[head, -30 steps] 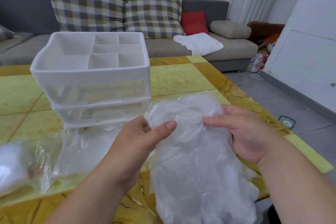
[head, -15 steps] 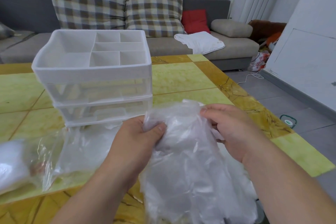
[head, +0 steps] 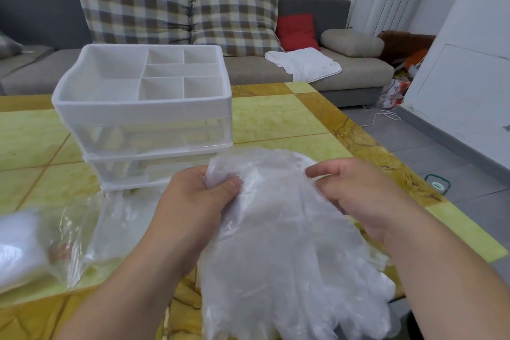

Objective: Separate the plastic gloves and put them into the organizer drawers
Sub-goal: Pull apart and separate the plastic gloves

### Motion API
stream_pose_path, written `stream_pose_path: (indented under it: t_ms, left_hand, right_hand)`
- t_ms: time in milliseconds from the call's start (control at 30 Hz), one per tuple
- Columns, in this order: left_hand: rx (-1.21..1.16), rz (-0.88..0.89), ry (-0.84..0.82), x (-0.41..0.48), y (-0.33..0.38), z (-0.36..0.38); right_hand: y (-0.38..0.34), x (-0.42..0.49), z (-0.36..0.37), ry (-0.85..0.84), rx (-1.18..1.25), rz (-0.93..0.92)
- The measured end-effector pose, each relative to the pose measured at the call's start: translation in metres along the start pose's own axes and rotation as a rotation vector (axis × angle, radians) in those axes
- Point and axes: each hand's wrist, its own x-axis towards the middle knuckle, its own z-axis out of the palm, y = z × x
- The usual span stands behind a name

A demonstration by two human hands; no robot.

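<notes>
- A thick stack of thin, translucent white plastic gloves (head: 281, 251) is held just in front of the white plastic organizer (head: 143, 110). The cuff ends are raised toward it and the finger ends hang down on the near side, away from it.
- The organizer is set on the yellow-green tiled table (head: 276, 116). Its two clear drawers, upper (head: 149, 136) and lower (head: 132, 171), appear to be pushed in. The compartments on top are seen bare.
- Left hand (head: 198, 201): the grip is closed on the stack's upper left edge, with film bunched between thumb and curled fingers.
- Right hand (head: 356, 199): the grip is pinched on the upper right edge, thumb against fingertips. Whether one layer or several is caught cannot be told.
- A crumpled clear plastic bag (head: 82, 229) lies in front of the organizer and to its left, with something white inside it.

Step judged in hand: a glove or small batch is being worked free.

- The left grip is best kept firm as the anchor.
- The edge should be rubbed between the right thumb and forefinger until the layers slip apart.
- The freed film should then be peeled off slowly, since cling is likely.
- A drawer will have to be pulled out first, so one hand must be freed without the stack being dropped.
</notes>
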Motion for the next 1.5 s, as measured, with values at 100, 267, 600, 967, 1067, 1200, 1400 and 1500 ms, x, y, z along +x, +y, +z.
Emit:
stream_pose_path:
  t_ms: [100,267,600,967,1067,1200,1400,1500]
  left_hand:
    - [-0.011,0.009,0.000,-0.001,0.004,-0.001]
    - [-0.021,0.021,-0.018,-0.003,0.005,0.002]
    - [-0.206,-0.106,-0.206,-0.006,0.014,-0.007]
    - [-0.232,-0.157,-0.185,-0.009,0.017,-0.005]
    - [-0.244,-0.162,-0.219,-0.010,0.019,-0.005]
    - [-0.252,-0.166,-0.231,-0.010,0.020,-0.008]
    - [-0.237,-0.140,-0.261,-0.011,0.023,-0.008]
    - [-0.232,-0.129,-0.277,-0.011,0.023,-0.008]
  right_hand:
    - [0.001,0.000,-0.006,0.139,-0.083,-0.108]
    - [-0.005,-0.012,-0.001,-0.163,-0.186,-0.303]
    - [0.004,0.010,0.006,0.004,0.178,-0.277]
    - [-0.003,-0.008,0.007,-0.136,0.147,-0.316]
    - [0.000,-0.003,0.012,-0.084,0.053,-0.307]
    - [0.001,0.001,0.007,-0.036,0.071,-0.265]
    - [0.002,0.002,0.009,-0.084,0.190,-0.170]
    - [-0.001,-0.001,0.010,-0.203,0.323,-0.130]
